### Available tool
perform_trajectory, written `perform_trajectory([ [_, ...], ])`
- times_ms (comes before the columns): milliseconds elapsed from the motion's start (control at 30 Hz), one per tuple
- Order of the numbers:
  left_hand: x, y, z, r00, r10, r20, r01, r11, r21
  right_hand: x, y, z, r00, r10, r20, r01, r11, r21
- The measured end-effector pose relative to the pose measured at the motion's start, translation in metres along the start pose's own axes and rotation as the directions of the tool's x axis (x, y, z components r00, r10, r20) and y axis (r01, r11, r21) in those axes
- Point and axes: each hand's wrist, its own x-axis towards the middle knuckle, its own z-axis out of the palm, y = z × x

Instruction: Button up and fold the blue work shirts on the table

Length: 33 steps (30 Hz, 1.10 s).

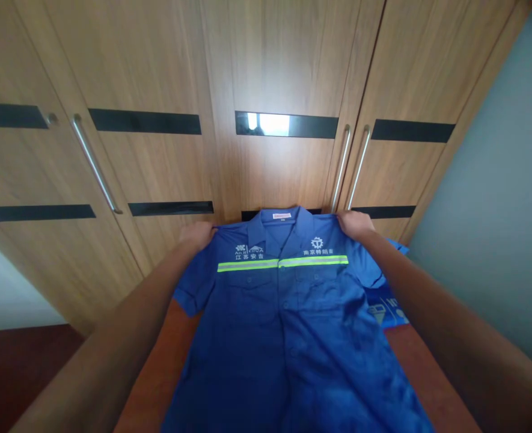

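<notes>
A blue short-sleeved work shirt (256, 313) is held spread out with its front facing me. It has a collar, buttons, chest pockets, white printed logos and a yellow-green reflective stripe across the chest. At the shoulder on the left, my left hand (197, 234) is closed on the cloth. My right hand (354, 224) grips the opposite shoulder. Both arms are stretched forward, and the sleeves hang loose below the hands. The lower part of the shirt runs out of view at the bottom.
A wooden wardrobe (157, 162) with black strips and metal handles (95, 163) stands behind the shirt. A blue printed item (387, 310), partly hidden, lies beyond the right sleeve. The floor (157, 361) is reddish brown. A pale wall (495, 210) bounds the right side.
</notes>
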Motion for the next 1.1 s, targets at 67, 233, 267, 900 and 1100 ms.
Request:
perform_trajectory([
  [67, 0.002, -0.003, 0.023, 0.999, -0.028, 0.033, 0.028, 1.000, -0.004, 0.008, -0.007, 0.019, 0.999, 0.002, 0.039, -0.003, 1.000, 0.016],
  [233, -0.001, 0.000, 0.069, 0.992, -0.059, 0.110, 0.063, 0.997, -0.038, 0.018, -0.022, 0.061, 0.994, -0.004, 0.107, -0.001, 0.999, 0.052],
  [267, -0.003, 0.001, 0.076, 0.991, -0.066, 0.117, 0.072, 0.996, -0.045, 0.018, -0.024, 0.067, 0.994, -0.005, 0.113, -0.002, 0.998, 0.061],
  [900, -0.019, 0.019, 0.136, 0.981, -0.190, 0.043, 0.195, 0.946, -0.259, 0.004, -0.040, 0.131, 0.957, 0.200, 0.211, -0.249, 0.937, 0.244],
  [1100, -0.071, -0.031, 0.169, 0.986, -0.123, 0.112, 0.155, 0.926, -0.345, -0.062, -0.018, 0.143, 0.974, 0.168, 0.152, -0.212, 0.913, 0.348],
])
